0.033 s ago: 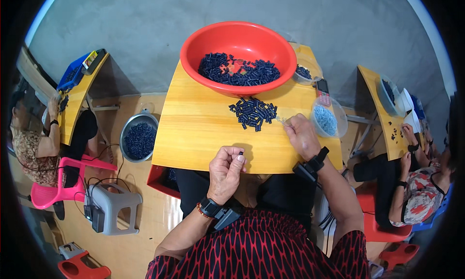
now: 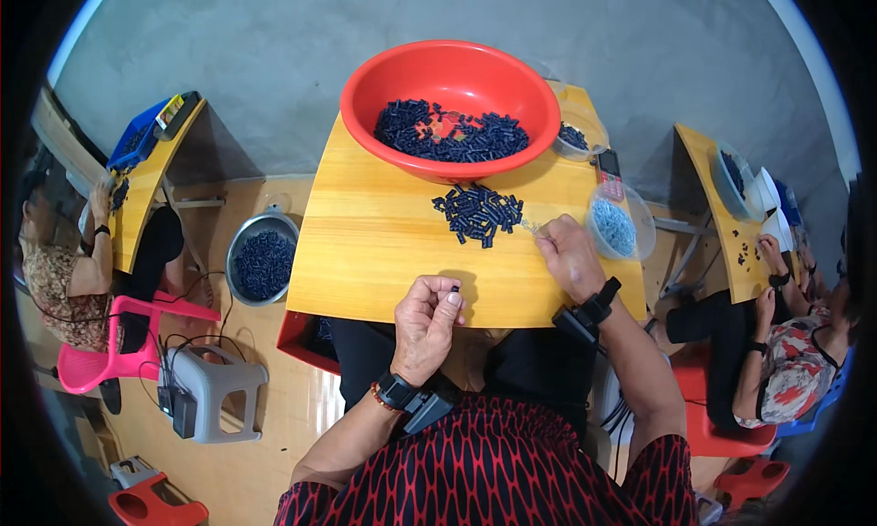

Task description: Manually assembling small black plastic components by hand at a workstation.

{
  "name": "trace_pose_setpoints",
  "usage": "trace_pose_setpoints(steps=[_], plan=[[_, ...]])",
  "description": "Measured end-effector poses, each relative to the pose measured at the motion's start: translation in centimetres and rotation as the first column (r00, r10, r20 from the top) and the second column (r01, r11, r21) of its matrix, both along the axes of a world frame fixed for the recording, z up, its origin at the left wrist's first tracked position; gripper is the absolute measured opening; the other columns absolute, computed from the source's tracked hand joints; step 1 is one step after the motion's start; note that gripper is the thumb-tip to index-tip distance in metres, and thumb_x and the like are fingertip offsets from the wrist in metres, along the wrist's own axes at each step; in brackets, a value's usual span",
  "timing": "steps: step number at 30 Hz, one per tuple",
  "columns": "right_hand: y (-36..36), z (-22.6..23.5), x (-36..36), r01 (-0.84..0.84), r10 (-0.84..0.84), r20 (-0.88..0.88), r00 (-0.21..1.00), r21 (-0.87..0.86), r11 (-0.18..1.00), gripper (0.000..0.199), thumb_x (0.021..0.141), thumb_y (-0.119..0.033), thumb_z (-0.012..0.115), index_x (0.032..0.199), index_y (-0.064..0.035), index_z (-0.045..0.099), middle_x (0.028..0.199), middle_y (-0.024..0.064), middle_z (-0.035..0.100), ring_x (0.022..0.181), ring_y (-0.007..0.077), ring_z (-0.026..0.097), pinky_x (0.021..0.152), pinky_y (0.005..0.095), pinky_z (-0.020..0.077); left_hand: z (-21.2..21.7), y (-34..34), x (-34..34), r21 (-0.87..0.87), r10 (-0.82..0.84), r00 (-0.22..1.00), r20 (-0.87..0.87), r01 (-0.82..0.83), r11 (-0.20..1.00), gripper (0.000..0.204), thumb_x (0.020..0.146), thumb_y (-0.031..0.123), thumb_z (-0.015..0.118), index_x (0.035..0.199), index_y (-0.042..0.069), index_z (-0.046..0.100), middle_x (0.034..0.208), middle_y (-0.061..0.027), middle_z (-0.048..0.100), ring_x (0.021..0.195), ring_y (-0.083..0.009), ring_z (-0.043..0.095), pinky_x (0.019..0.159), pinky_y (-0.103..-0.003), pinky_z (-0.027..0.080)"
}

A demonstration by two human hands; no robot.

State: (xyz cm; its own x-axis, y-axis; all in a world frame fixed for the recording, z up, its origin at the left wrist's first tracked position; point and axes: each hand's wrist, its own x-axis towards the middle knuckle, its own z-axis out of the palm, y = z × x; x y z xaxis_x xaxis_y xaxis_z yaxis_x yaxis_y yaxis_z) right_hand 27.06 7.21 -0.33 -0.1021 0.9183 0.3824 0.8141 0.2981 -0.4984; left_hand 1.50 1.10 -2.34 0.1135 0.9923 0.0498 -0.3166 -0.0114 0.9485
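Near the front edge of the yellow table my left hand [image 2: 427,327] is closed, pinching a small dark tube-shaped piece [image 2: 454,289] between thumb and forefinger. My right hand [image 2: 572,255] rests farther right on the tabletop, fingers bent together beside a few thin, pale little pieces [image 2: 530,226]. Whatever its fingertips hold is too small to make out. A loose heap of short dark blue tubes [image 2: 479,215] lies just left of those thin pieces. Behind the heap stands a large red basin [image 2: 450,69] with many more such tubes inside.
Right of my hand sits a clear tub of pale blue slender pieces [image 2: 613,227]. Beyond it are a phone [image 2: 608,172] and another clear tub [image 2: 585,124]. A metal bowl of tubes [image 2: 263,263] stands at left. People work at tables on both sides.
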Motion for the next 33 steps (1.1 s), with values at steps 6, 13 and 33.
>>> trace_pose_setpoints(steps=[6, 13, 33], plan=[[-0.9, 0.5, -0.4, -0.031, 0.031, 0.009, 0.999, -0.048, 0.998, 0.008, 0.084, -0.008, 0.063, 0.084, -0.0007, 0.06, 0.084, 0.0188, 0.06, 0.081, 0.0409, 0.059, 0.07, 0.048, 0.0464, 0.0, 0.1, -0.1, -0.013, -0.016, 1.0, 0.023, 0.016, 1.0, 0.011, 0.099, 0.004, 0.058, 0.108, 0.0, 0.057, 0.085, -0.0046, 0.061, 0.071, -0.0091, 0.057, 0.067, -0.024, 0.05], [-1.0, 0.8, -0.1, -0.068, 0.069, 0.001, 0.998, -0.091, 0.993, 0.011, 0.087, -0.011, 0.062, 0.085, -0.0002, 0.06, 0.087, 0.0194, 0.059, 0.082, 0.0413, 0.058, 0.071, 0.0476, 0.0465, 0.0, 0.2, -0.3, -0.023, -0.043, 0.999, 0.01, 0.043, 0.999, 0.012, 0.099, 0.005, 0.059, 0.109, -0.001, 0.057, 0.087, -0.0045, 0.061, 0.074, -0.0093, 0.058, 0.069, -0.024, 0.052], [-0.2, 2.0, -0.2, -0.122, 0.117, -0.039, 0.992, -0.213, 0.969, 0.011, 0.087, -0.009, 0.063, 0.088, 0.0011, 0.063, 0.087, 0.0197, 0.061, 0.084, 0.0405, 0.061, 0.074, 0.0445, 0.0485, -0.5, 0.2, -0.4, -0.026, -0.066, 0.997, 0.038, 0.067, 0.997, 0.011, 0.099, 0.004, 0.058, 0.109, -0.001, 0.057, 0.087, -0.0044, 0.062, 0.075, -0.0084, 0.059, 0.07, -0.024, 0.054]])
